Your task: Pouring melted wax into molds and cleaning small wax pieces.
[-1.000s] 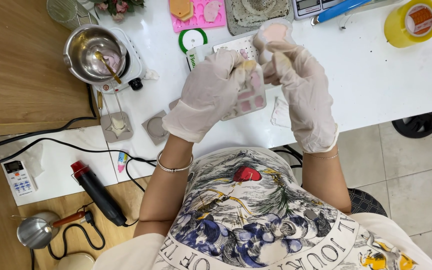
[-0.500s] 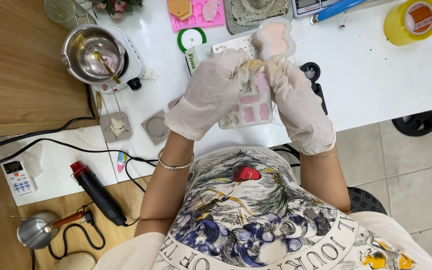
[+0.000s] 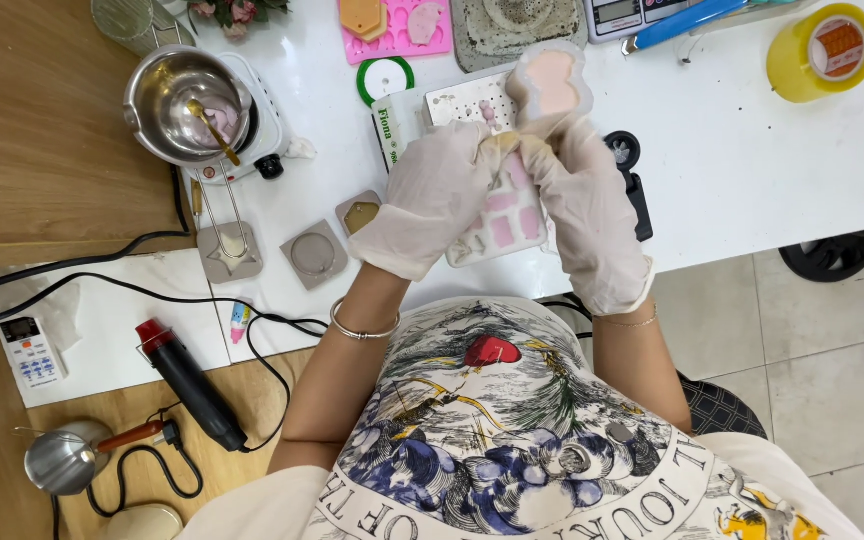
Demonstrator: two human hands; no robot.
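Note:
Both my hands wear pale gloves and hold a white silicone mould (image 3: 505, 222) with pink-filled square cavities above the white table (image 3: 752, 160). My left hand (image 3: 437, 195) grips its left side, fingers curled over the top edge. My right hand (image 3: 587, 200) grips its right side, thumb pressed near the top. Just beyond my fingertips lies a white flower-shaped mould (image 3: 550, 80) filled with pink.
A steel pot with a spoon (image 3: 187, 100) sits on a small white hotplate at the left. Two small square moulds (image 3: 314, 255) lie near the table's front edge. A pink mould (image 3: 397, 25), a yellow tape roll (image 3: 820, 48), and a black heat gun (image 3: 190, 385) are around.
My hands brought the square-cavity mould lower and closed in on both its sides. My right hand, earlier near the flower-shaped mould, now grips the square mould.

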